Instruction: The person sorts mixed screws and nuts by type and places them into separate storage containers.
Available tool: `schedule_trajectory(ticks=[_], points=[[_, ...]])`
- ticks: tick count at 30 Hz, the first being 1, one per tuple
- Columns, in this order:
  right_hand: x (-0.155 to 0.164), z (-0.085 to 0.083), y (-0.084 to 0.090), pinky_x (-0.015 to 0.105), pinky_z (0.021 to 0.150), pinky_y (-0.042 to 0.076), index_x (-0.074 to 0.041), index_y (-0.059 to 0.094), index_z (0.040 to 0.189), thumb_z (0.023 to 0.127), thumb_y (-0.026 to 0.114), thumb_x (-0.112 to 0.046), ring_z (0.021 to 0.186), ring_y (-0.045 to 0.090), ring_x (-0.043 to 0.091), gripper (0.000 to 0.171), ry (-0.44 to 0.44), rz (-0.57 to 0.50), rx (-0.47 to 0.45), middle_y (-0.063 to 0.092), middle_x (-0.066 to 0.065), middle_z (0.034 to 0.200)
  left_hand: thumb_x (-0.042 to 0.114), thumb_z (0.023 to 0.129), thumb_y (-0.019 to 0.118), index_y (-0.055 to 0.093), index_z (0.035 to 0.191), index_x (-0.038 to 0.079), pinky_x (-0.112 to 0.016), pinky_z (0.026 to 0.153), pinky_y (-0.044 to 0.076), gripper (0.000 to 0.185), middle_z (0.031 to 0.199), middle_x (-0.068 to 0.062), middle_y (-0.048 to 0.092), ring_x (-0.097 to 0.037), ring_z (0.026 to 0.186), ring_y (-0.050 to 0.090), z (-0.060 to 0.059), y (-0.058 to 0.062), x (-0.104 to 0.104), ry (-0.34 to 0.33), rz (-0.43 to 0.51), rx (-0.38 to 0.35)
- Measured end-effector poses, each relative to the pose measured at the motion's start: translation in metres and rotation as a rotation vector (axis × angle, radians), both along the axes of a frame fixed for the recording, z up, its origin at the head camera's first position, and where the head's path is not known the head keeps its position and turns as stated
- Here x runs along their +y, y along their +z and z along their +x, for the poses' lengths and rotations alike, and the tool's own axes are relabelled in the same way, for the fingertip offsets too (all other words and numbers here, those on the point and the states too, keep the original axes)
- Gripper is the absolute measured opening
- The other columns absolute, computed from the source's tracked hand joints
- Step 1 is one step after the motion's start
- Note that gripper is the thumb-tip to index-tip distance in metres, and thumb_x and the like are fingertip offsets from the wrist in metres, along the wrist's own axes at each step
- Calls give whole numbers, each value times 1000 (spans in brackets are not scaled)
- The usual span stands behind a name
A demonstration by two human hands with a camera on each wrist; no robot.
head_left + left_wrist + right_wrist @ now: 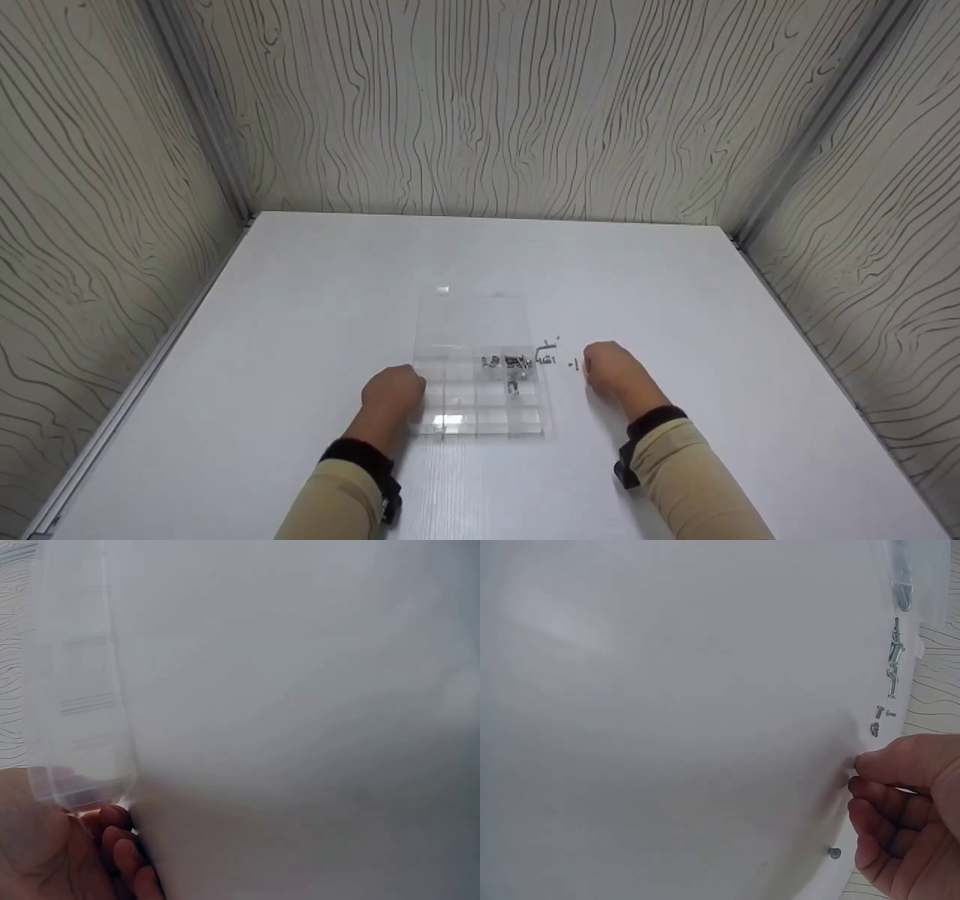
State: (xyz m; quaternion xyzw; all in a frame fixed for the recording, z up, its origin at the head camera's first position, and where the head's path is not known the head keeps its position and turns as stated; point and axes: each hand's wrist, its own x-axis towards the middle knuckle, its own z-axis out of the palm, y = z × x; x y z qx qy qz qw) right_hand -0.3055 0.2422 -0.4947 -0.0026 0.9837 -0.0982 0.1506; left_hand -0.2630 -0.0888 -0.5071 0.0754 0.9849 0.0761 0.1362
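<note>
White table (300, 315), clear organizer box (480, 352), left fingers (124, 851) touching it, loose screws (551, 358) beside curled right fingers (889, 802)

In the head view the small metal parts (514, 364) inside the clear compartment box (480, 390), and the loose ones at its three o'clock side, are too small to tell apart as screws or other pieces. The fingers of the left hand (392, 391) and right hand (609, 366) are hidden behind the knuckles there. In the left wrist view the box is a blurred pale shape cut off at twelve o'clock, and the right wrist view crops the right hand at its four o'clock edge.
</note>
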Motion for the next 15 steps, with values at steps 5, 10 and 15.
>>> schedule_trajectory(ticks=[5,10,15], points=[[-1,2,-1,44,81,47,-5,59,86,82,58,-1,83,57,27,6,13,15,11,59,9,81,3,63,68,64,77,8,-37,64,50,16,99,-7,62,-23,82,56,1,1,1,8,3,0],[-2,3,0,42,80,47,-4,58,85,82,56,-2,80,57,25,5,66,27,53,58,8,80,0,63,68,65,78,7,-36,62,50,16,99,-6,62,-23,82,56,2,3,1,-9,-10,4],[-14,-2,6,37,68,47,-6,56,80,79,63,-5,70,52,22,7,80,-23,54,55,5,74,7,76,61,66,86,5,-36,61,50,11,97,-8,63,-22,80,56,1,3,2,65,54,-15]])
